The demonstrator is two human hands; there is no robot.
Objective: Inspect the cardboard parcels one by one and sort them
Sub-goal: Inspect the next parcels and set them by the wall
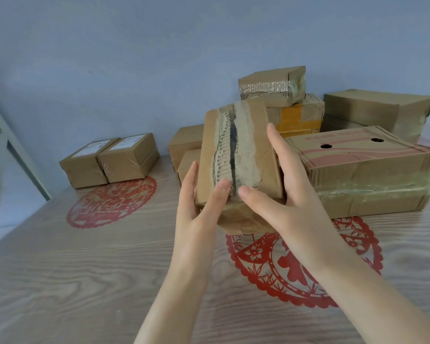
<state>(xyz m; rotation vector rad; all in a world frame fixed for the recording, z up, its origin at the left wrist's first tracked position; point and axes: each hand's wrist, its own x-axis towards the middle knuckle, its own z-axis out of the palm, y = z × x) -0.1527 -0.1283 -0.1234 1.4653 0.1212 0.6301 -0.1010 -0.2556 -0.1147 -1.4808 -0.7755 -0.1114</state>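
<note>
Between left hand [196,209], right hand [286,192] — torn corrugated parcel [255,135].

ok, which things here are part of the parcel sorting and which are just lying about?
Job: torn parcel, held up in left hand and right hand; parcel pile behind it; two labelled parcels, far left.
Just there: red paper-cut patterns on the table; wall.
</note>
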